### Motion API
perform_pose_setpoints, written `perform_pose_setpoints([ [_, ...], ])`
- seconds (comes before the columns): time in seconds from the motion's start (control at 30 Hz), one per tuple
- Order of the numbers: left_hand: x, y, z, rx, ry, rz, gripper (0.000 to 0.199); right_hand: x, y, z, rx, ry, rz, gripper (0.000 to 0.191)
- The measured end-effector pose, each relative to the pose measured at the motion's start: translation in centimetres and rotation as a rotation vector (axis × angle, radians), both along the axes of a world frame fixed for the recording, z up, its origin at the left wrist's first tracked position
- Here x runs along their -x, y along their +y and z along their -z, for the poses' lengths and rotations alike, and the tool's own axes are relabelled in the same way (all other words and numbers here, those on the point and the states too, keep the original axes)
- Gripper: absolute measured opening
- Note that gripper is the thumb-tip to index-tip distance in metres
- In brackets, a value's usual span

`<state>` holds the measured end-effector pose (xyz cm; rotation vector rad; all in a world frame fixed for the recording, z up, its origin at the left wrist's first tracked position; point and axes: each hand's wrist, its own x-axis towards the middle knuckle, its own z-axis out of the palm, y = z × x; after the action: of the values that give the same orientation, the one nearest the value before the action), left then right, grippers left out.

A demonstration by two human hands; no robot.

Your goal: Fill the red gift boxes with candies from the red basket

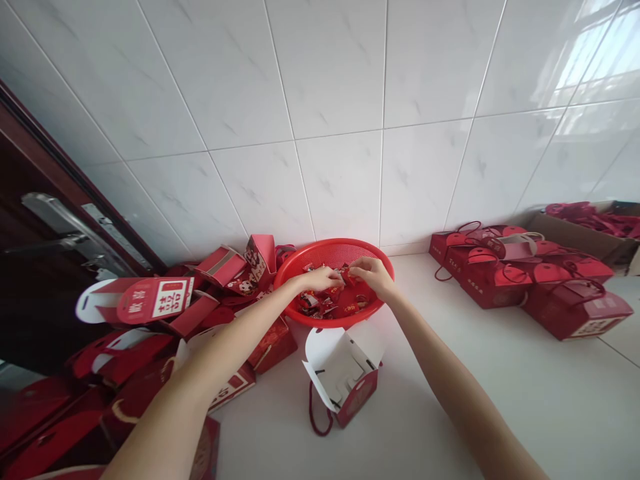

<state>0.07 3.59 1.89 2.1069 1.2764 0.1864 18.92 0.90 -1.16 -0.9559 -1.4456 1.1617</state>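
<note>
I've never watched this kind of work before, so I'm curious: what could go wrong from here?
The open box stands right in front of the red basket, between the forearms, so an arm drawing back might knock it. One of its flaps leans towards the basket and could get in the way or catch a wrapped piece. On the left, boxes are heaped loosely at odd angles, and a brush from the left arm might make some slide.

a room that looks like part of a home shows marble-patterned wall tiles [340, 73], a dark door [30, 293] with a metal handle [67, 230], and window light [595, 57] reflected at far right.
</note>
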Motion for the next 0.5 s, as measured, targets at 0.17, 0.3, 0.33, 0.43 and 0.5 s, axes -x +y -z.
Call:
perform_pose_setpoints([
  [0.17,-0.7,-0.7,-0.5,0.014,-0.132,-0.002,0.046,0.0,0.0,0.1,-0.013,-0.032,0.007,0.012],
  [0.3,-0.7,-0.8,-0.9,-0.026,-0.263,-0.018,0.046,0.0,-0.1,-0.1,0.028,-0.093,0.029,0.012],
  [0.33,-0.6,-0.8,-1.0,-0.039,-0.241,-0.005,0.042,0.0,-0.2,-0.1,0.043,-0.101,0.035,0.012],
  [0.43,-0.6,-0.8,-1.2,-0.002,-0.031,0.097,0.023,0.1,-0.3,-0.2,0.055,-0.103,0.057,0.009],
  [0.5,-0.9,-1.1,-1.1,0.073,0.080,0.176,0.006,0.1,-0.3,-0.2,0.040,-0.100,0.062,0.006],
])
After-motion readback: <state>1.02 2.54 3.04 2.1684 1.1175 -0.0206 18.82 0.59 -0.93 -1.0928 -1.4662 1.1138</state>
